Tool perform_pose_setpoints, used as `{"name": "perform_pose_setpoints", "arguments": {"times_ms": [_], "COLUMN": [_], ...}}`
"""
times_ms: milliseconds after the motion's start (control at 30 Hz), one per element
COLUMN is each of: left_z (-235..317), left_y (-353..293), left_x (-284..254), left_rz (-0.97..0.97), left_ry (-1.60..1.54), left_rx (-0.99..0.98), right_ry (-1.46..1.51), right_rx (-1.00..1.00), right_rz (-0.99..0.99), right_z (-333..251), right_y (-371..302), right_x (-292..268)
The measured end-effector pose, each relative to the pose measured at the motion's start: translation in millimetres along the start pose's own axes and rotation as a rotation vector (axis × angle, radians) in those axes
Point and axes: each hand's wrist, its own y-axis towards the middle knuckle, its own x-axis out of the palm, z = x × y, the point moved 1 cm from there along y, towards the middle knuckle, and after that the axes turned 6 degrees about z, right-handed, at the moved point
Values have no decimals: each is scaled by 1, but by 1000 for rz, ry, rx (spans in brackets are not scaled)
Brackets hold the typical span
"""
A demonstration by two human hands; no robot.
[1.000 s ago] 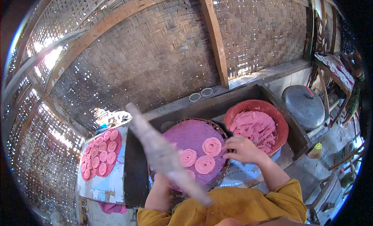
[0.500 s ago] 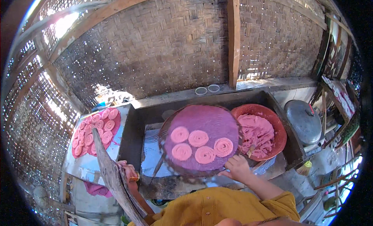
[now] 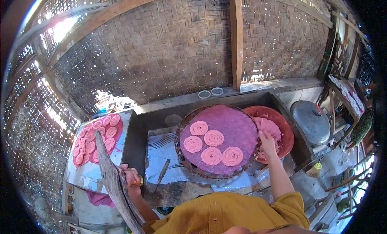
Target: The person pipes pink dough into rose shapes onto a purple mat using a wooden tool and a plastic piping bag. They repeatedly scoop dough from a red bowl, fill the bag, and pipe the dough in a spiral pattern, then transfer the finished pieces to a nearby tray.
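A round woven tray lined with purple mesh cloth sits in front of me. Several pink dough coils lie flat on its left and near parts. At the tray's right rim, my right hand is closed, fingers curled over the edge. Left of the tray, my left hand is curled next to a weathered wooden pole, which partly hides it. A short brass-coloured cylinder shows at that hand's side; whatever the fingers grip is hidden.
A red basin of pink dough stands right of the tray, inside a dark wooden trough. More coils cover pink cloth on a board at left. Beyond the trough are a lidded metal pot and two pale rings.
The tray has turned clockwise and shifted slightly right, carrying its coils round. My right hand has moved from the near rim up to the right rim. My left hand stays beside the pole.
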Motion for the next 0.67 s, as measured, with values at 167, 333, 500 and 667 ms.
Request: {"name": "perform_pose_setpoints", "arguments": {"times_ms": [167, 333, 500, 667], "left_z": [-5, -11, -7, -4], "left_y": [1, 1, 1, 8], "left_x": [-1, -16, -10, 7], "left_rz": [-28, 45, 52, -21], "left_ry": [35, 57, 38, -42], "left_rx": [41, 3, 49, -67], "right_ry": [-118, 268, 529, 602], "right_rx": [-67, 202, 483, 432], "right_rz": [-146, -294, -359, -372], "right_z": [49, 42, 36, 53], "right_y": [6, -28, -44, -92], "right_x": [22, 38, 38, 61]}}
